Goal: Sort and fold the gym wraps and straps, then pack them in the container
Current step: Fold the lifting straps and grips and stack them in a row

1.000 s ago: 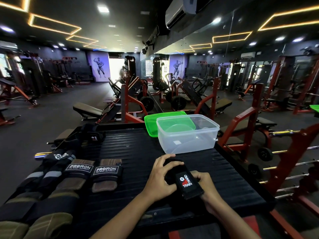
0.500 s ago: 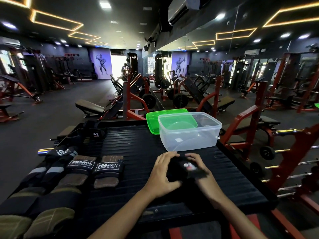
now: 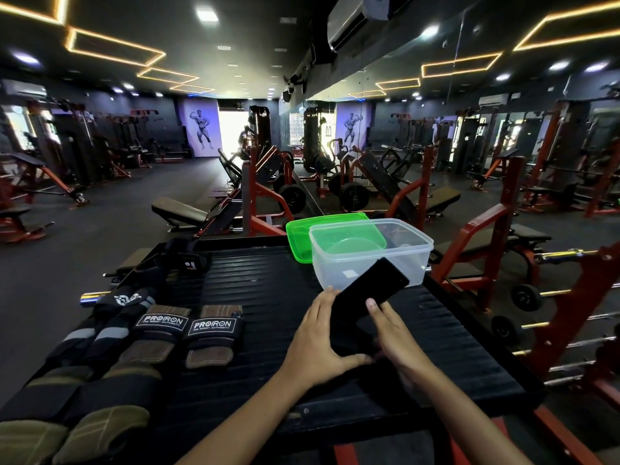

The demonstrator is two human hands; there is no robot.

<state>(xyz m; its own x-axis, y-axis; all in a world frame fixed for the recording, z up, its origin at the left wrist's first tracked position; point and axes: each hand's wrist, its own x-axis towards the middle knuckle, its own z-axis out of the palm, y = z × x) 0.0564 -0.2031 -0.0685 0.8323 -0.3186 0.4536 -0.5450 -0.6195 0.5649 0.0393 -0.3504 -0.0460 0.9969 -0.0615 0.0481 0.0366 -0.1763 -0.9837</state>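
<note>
Green lid [image 3: 302, 233] behind clear container [image 3: 402, 260]

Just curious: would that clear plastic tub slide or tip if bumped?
Probably slides: the clear tub looks empty and thin-walled, so light. Tipping seems unlikely, since it sits low and wide. The ribbed black platform may slow it somewhat.

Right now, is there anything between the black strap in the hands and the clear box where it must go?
Nothing visible blocks it. The black strap already points toward the clear box, which is open. The green lid lies behind the box, out of the path.
</note>
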